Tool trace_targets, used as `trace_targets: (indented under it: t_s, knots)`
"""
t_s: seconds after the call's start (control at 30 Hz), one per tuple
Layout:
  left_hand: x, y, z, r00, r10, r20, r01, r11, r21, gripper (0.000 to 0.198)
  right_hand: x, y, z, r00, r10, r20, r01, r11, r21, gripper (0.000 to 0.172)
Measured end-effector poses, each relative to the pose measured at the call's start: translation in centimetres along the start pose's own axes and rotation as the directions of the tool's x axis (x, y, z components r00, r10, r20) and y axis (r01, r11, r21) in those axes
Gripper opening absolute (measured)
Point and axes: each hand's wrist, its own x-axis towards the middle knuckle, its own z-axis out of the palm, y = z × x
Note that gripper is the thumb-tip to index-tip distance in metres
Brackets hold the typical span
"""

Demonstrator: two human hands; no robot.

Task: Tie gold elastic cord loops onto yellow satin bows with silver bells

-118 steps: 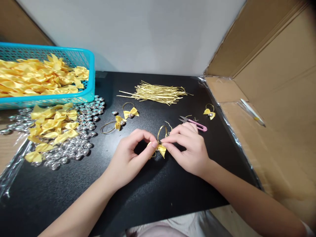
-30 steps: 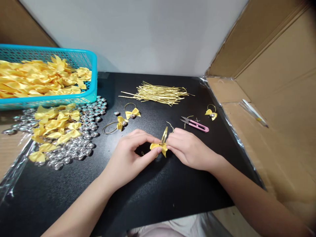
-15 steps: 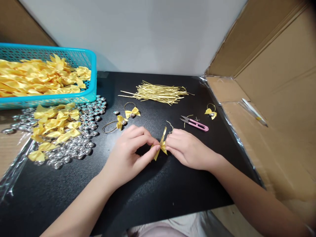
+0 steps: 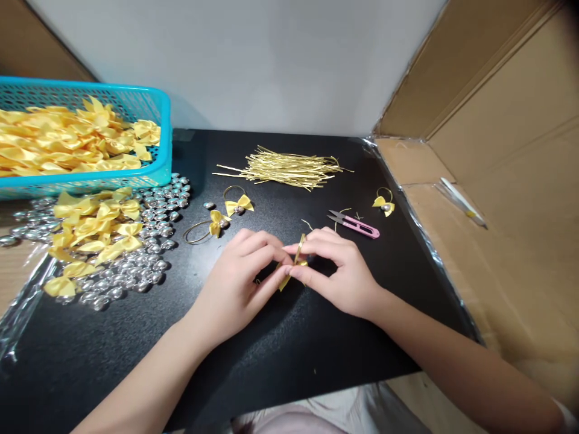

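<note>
Between my two hands is a yellow ribbon bow (image 4: 284, 283) with a gold cord (image 4: 299, 246) standing up from it. My left hand (image 4: 246, 283) pinches the bow between thumb and forefinger. My right hand (image 4: 341, 268) meets it there, thumb and forefinger closed around the bow and the foot of the cord. Fingers cover most of the bow. Beyond my left hand lie two finished-looking bows on gold loops, one bow (image 4: 219, 223) nearer and another bow (image 4: 239, 205) behind it, each with a silver bead.
Pink thread snips (image 4: 357, 225) and a looped bow (image 4: 383, 205) lie to the right. Gold cords (image 4: 289, 167) are heaped at the back. On the left are silver beads (image 4: 122, 278), loose yellow bows (image 4: 97, 226) and a blue basket (image 4: 166, 138) of bows. A white-handled cutter (image 4: 461, 202) rests on cardboard.
My right hand has shifted left, its thumb and forefinger now meeting my left fingertips at the bow and cord. My left hand keeps its pinch. The view has moved slightly.
</note>
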Motion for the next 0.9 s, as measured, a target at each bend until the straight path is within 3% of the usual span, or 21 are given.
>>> trace_targets:
  t_s: [0.1, 0.2, 0.33, 0.43, 0.53, 0.67, 0.9]
  knots:
    - [-0.03, 0.06, 0.07, 1.000, 0.007, -0.020, -0.006, 1.000, 0.031, 0.008, -0.10, 0.01, 0.42, 0.985, 0.166, -0.038, -0.156, 0.971, 0.182, 0.006]
    - [-0.09, 0.19, 0.03, 0.998, -0.004, -0.061, 0.007, 0.999, 0.048, 0.009, -0.09, 0.01, 0.38, 0.951, 0.309, -0.003, -0.293, 0.904, 0.312, 0.007]
    - [-0.11, 0.28, 0.07, 0.996, -0.025, -0.086, 0.029, 0.999, 0.044, 0.010, -0.16, -0.04, 0.41, 0.926, 0.376, 0.027, -0.360, 0.861, 0.360, 0.007]
    - [-0.08, 0.31, 0.26, 0.996, -0.035, -0.076, 0.036, 0.999, 0.009, 0.011, -0.33, -0.16, 0.48, 0.940, 0.334, -0.062, -0.296, 0.894, 0.336, 0.008]
    - [-0.16, 0.37, 0.41, 0.994, -0.076, -0.073, 0.073, 0.996, -0.046, 0.012, -0.47, -0.37, 0.43, 0.973, 0.182, -0.143, -0.160, 0.975, 0.156, 0.020]
    - [-0.39, 0.38, 0.43, 0.988, -0.133, -0.073, 0.127, 0.989, -0.081, 0.011, -0.47, -0.60, 0.28, 0.994, -0.020, -0.107, 0.010, 0.995, -0.098, 0.016]
    - [-0.57, 0.37, 0.46, 0.986, -0.141, -0.084, 0.135, 0.988, -0.069, 0.009, -0.48, -0.86, 0.11, 0.983, -0.121, -0.139, 0.088, 0.971, -0.221, 0.004]
